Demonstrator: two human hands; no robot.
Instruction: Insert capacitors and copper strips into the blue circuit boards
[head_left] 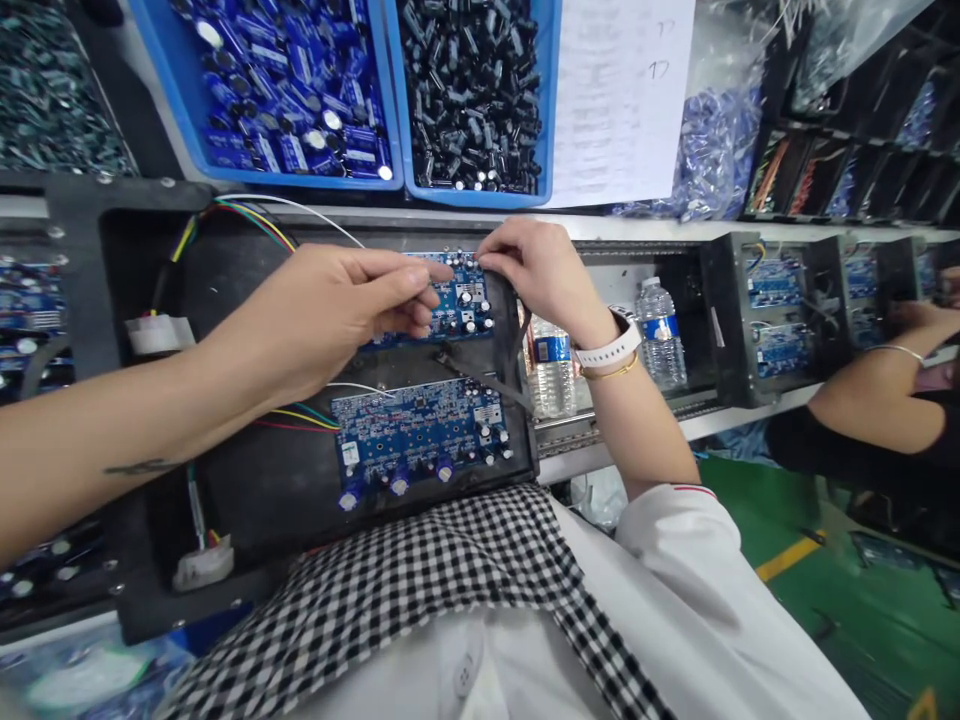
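Note:
My left hand (345, 305) reaches over the upper blue circuit board (442, 300), its thumb pressed near the index finger and the other fingers curled. Whatever may be between them is hidden. At that board's upper right corner, my right hand (536, 265) pinches with thumb and index finger; I cannot make out anything in the pinch. Below lies a second blue circuit board (416, 425) with several blue capacitors (399, 483) along its lower edge. Both boards sit in a black tray (285, 490), a dark strap (484, 380) between them.
Beyond the tray stand a blue bin of blue capacitors (394, 120) and a blue bin of black capacitors (553, 120), beside a paper sheet (622, 110). Water bottles (660, 335) lie to the right. Further right, a co-worker's arm (877, 385) reaches toward more trays. Wire connectors (159, 333) lie left.

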